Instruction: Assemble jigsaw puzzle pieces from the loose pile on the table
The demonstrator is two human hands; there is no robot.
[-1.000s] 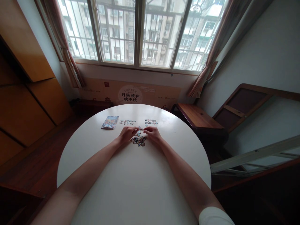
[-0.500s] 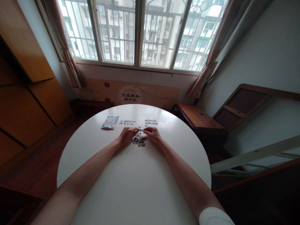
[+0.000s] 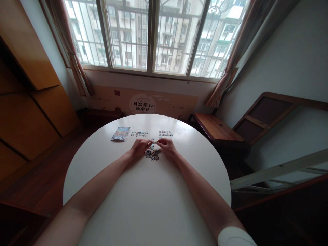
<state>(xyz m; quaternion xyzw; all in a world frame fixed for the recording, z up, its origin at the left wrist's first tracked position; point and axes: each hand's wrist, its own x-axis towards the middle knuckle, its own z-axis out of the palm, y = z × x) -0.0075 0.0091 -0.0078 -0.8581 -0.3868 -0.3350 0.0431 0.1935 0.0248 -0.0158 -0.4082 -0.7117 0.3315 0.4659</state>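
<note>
My left hand (image 3: 139, 147) and my right hand (image 3: 166, 146) face each other over the table, fingertips pinched around small jigsaw puzzle pieces (image 3: 154, 142) between them. Just in front of my body-side fingers lies a loose pile of jigsaw pieces (image 3: 152, 154). Beyond my left hand, more pieces are laid out in short rows (image 3: 139, 134). Another set of rows (image 3: 165, 134) sits beyond my right hand. How each piece is gripped is too small to make out fully.
A printed puzzle packet (image 3: 120, 134) lies at the left on the round white table (image 3: 143, 205). A wooden bench (image 3: 214, 125) stands past the table's right edge, and a long printed cardboard box (image 3: 176, 99) leans under the window.
Almost nothing differs. Both hands stay pinched at the same spot, and the view has shifted very slightly.
</note>
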